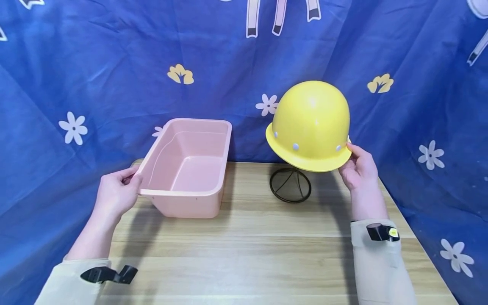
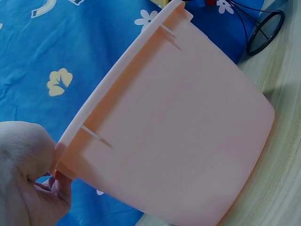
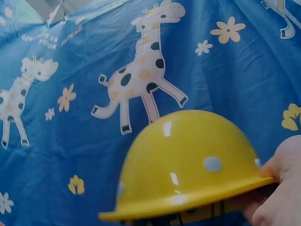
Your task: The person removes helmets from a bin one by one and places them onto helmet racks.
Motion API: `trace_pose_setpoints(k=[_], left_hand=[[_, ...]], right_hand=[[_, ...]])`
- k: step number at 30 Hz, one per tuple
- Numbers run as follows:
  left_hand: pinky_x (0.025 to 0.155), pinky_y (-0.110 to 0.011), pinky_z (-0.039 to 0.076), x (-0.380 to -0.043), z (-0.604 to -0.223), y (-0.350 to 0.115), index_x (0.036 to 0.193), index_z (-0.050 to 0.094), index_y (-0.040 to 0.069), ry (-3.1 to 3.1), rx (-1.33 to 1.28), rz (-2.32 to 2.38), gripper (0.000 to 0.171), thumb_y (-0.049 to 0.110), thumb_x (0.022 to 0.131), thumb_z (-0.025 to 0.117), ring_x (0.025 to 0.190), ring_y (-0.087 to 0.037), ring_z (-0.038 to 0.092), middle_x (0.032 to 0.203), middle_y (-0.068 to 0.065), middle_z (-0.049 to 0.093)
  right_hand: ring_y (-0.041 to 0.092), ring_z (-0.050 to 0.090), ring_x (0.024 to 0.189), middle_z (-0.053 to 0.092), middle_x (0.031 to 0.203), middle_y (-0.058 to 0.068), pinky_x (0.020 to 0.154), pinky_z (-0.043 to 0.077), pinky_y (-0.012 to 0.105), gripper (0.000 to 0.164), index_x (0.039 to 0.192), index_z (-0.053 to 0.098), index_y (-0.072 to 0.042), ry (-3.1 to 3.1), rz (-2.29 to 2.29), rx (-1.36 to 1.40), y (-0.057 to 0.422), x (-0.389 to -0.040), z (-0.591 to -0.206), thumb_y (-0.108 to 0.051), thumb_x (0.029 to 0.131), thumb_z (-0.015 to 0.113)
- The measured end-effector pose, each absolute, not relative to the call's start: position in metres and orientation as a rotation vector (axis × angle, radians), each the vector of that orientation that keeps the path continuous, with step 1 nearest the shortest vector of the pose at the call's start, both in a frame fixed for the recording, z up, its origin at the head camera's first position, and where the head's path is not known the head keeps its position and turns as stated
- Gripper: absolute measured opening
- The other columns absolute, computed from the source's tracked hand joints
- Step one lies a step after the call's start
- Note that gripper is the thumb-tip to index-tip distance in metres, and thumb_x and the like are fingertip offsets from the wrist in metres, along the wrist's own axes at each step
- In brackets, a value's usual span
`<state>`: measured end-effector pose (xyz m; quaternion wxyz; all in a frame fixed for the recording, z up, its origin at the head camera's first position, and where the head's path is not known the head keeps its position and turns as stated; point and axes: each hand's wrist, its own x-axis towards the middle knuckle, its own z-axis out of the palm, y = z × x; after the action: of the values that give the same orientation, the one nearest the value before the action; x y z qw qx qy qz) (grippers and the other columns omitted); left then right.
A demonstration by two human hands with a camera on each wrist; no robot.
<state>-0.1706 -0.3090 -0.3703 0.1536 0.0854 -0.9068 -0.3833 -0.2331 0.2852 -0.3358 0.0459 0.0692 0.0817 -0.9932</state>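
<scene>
A yellow hard hat [image 1: 310, 123] is at the right, over a black wire stand [image 1: 290, 185] whose round base stands on the table. My right hand [image 1: 358, 167] pinches the hat's brim at its right side, thumb on top and fingers beneath. In the right wrist view the hard hat [image 3: 188, 165] shows dark straps under its brim. On the left is a pink plastic basin [image 1: 198, 205], its inside bare. The left hand [image 1: 118, 190] grips the basin's rim at the near left corner. From the left wrist, the basin [image 2: 174, 127] shows its outer side wall, tilted in that view.
The wood-grain table [image 1: 274, 262] carries both things. A blue cloth [image 1: 126, 76] printed with flowers and animals hangs behind and along both sides. Black wrist-camera mounts sit on both sleeves [image 1: 381, 262].
</scene>
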Motion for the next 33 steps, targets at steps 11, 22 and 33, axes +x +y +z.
trace_pose_setpoints(k=[11, 22, 33], left_hand=[[0.061, -0.013, 0.047, -0.173, -0.369, -0.31, 0.14, 0.065, -0.005, -2.593, 0.246, -1.123, 0.048, 0.029, 0.107, 0.059, 0.074, 0.011, 0.056, 0.117, -0.027, 0.072], [0.063, -0.011, 0.048, -0.176, -0.371, -0.306, 0.14, 0.066, -0.003, -2.567, 0.279, -1.172, 0.047, 0.029, 0.107, 0.059, 0.075, 0.012, 0.057, 0.118, -0.025, 0.072], [0.068, -0.008, 0.048, -0.175, -0.373, -0.313, 0.141, 0.065, -0.003, -2.517, 0.292, -1.253, 0.051, 0.034, 0.106, 0.061, 0.085, 0.016, 0.056, 0.124, -0.02, 0.07]], right_hand=[[0.031, 0.07, 0.117, 0.07, 0.124, 0.024, 0.103, 0.053, 0.038, 0.024, 0.124, 0.062, 0.013, 0.456, -2.958, 0.05, 0.296, -0.231, -0.348, 0.015, 0.104, 0.049], [0.03, 0.07, 0.118, 0.071, 0.125, 0.024, 0.103, 0.053, 0.038, 0.024, 0.124, 0.066, 0.014, 0.51, -2.973, -0.002, 0.301, -0.227, -0.357, 0.011, 0.106, 0.051], [0.034, 0.069, 0.118, 0.071, 0.125, 0.027, 0.104, 0.052, 0.043, 0.024, 0.121, 0.07, 0.015, 0.544, -2.963, 0.066, 0.307, -0.218, -0.361, 0.009, 0.106, 0.052]])
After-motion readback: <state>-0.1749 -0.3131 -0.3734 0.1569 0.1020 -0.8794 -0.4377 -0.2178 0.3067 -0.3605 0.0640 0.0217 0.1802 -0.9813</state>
